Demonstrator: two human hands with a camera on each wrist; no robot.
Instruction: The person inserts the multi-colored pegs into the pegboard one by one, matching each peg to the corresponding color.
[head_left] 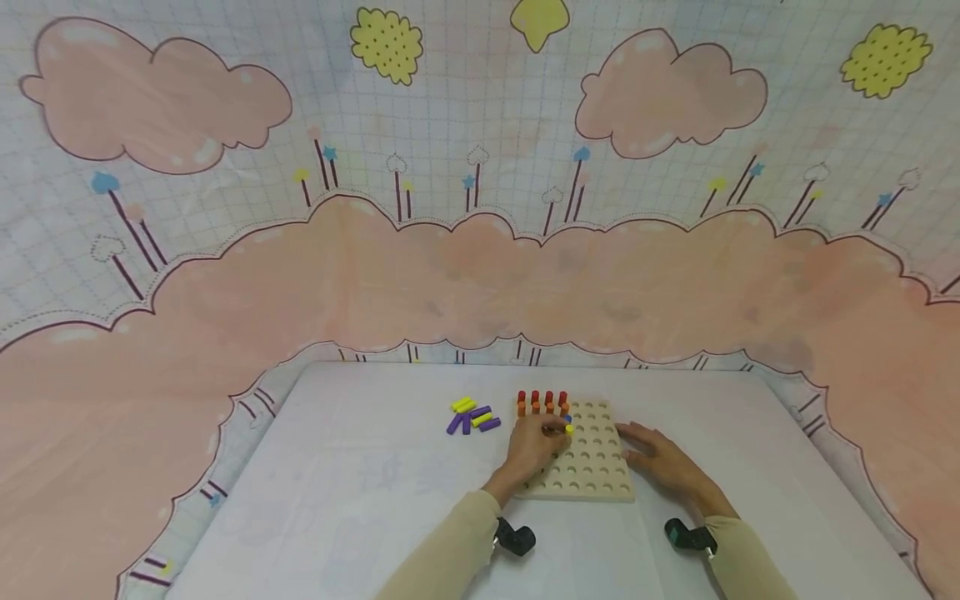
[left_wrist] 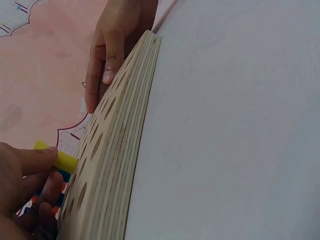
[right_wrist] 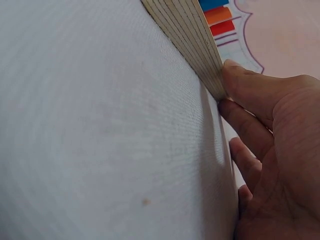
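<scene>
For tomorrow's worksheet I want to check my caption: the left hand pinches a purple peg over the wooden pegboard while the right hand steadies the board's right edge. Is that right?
Not quite: the peg pinched by the left hand is yellow, not purple, as the left wrist view shows. The rest holds: the peg is over the wooden pegboard, and the right hand steadies the board's right edge.

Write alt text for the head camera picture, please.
A person's left hand pinches a yellow peg over a wooden pegboard while the right hand rests at its edge. Red and orange pegs fill the far rows; loose yellow and purple pegs lie left.
</scene>
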